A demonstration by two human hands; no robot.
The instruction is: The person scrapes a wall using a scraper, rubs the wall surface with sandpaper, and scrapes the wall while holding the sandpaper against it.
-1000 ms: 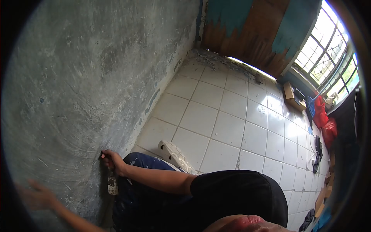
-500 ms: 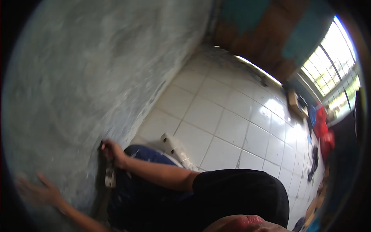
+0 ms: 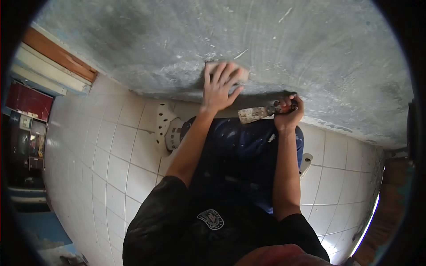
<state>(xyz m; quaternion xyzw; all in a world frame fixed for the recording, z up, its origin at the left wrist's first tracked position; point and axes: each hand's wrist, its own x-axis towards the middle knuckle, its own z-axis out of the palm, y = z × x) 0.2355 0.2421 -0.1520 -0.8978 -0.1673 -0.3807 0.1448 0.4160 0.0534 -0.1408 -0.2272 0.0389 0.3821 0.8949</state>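
A piece of what looks like sandpaper (image 3: 242, 74), pale brown, lies flat against the grey wall (image 3: 288, 48). My left hand (image 3: 217, 91) presses on it with the fingers spread over it. To the right, low by the wall, my right hand (image 3: 290, 114) is closed round the reddish handle of a putty knife (image 3: 254, 115). The knife's blade is crusted with pale material and points left, above my knee. Scuffs and white scratch marks cover the wall around my left hand.
I am squatting on a white tiled floor (image 3: 111, 146) close to the wall's base. Pale shoes with holes (image 3: 162, 124) are on my feet. At the far left stand a wooden door frame (image 3: 60, 53) and dark shelves (image 3: 26, 142); a worn brown board (image 3: 395, 204) is at the right.
My view has swung left, from the floor and window on the right to the wall straight ahead. The putty knife stays in my right hand; my left hand is still against the wall.
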